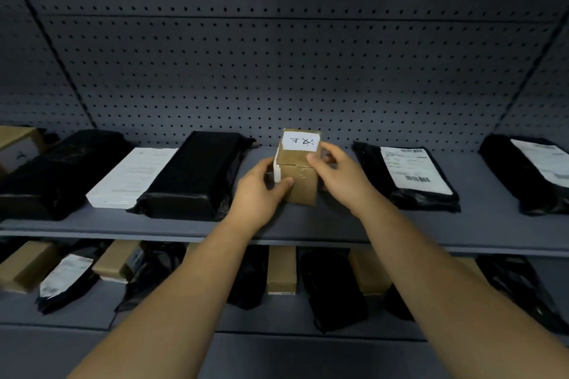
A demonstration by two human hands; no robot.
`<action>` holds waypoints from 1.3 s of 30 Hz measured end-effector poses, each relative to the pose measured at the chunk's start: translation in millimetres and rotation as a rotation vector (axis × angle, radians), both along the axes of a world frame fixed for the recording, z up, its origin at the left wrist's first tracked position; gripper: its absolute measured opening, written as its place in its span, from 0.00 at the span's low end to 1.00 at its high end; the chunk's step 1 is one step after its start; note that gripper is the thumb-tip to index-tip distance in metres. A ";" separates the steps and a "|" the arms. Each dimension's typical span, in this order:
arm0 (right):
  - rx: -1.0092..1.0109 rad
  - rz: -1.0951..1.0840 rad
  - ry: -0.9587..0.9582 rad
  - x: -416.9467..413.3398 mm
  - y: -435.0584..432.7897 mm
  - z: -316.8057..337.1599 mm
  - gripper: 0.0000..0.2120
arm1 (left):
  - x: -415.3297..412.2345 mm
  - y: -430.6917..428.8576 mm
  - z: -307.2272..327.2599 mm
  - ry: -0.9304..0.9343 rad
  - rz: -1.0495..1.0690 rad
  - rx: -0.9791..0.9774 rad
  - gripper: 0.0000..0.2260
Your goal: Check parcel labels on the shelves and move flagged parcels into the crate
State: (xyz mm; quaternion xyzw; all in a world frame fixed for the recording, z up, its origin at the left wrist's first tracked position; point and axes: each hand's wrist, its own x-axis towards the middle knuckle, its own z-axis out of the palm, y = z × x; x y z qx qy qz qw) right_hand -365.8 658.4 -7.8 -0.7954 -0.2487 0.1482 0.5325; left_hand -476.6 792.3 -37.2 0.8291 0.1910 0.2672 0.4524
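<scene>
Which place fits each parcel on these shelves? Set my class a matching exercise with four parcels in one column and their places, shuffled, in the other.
Parcels
1. small brown box
2. white flat parcel
3. black bag with barcode label
4. narrow brown box

Places
A. on the lower shelf
B. held by the left hand and right hand
C. on the upper shelf, between two black parcels
D. on the upper shelf, just right of the right hand

Pairs: 1-B, 2-C, 3-D, 4-A
</scene>
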 end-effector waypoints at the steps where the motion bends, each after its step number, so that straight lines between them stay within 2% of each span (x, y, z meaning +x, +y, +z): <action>1: 0.026 0.012 0.013 2.2 3.3 -1.2 0.22 | -0.5 -1.5 -1.0 -0.017 0.016 -0.005 0.19; 3: 0.116 0.033 0.103 3.2 8.9 -2.2 0.20 | -2.5 -1.8 -1.1 -0.061 0.062 0.032 0.18; 5: 0.197 0.065 0.261 3.1 13.0 -4.6 0.18 | -3.7 2.1 2.1 -0.084 0.115 0.147 0.20; 7: 0.184 0.086 0.341 5.8 15.9 -13.0 0.16 | -4.3 5.4 9.6 -0.084 0.122 0.256 0.19; 10: 0.018 0.025 0.133 13.4 13.1 -24.7 0.16 | -3.1 5.4 19.1 -0.049 0.058 0.327 0.15; 13: 0.029 -0.060 0.005 16.0 1.6 -25.2 0.13 | -0.5 7.4 16.0 -0.015 0.045 0.244 0.14; 16: 0.117 -0.021 0.065 11.2 -8.0 -17.8 0.13 | 3.1 6.0 11.7 0.008 0.062 0.127 0.13; 20: 0.041 0.030 0.086 5.8 -12.6 -15.1 0.17 | 5.3 0.8 13.6 0.037 0.082 -0.039 0.12; 24: 0.098 0.038 0.145 1.6 -11.7 -17.0 0.17 | 0.9 1.9 15.8 -0.011 0.044 -0.031 0.17; 27: 0.153 0.097 0.173 -3.1 -10.9 -18.9 0.15 | -6.2 -0.1 19.2 -0.122 0.012 0.037 0.23; 30: 0.281 0.132 0.216 -8.5 -11.2 -19.8 0.17 | -11.9 -1.5 22.9 -0.206 -0.033 0.078 0.29; 39: 0.428 0.135 0.155 -23.3 -17.4 -15.7 0.25 | -27.7 -8.2 37.8 -0.343 -0.149 0.039 0.32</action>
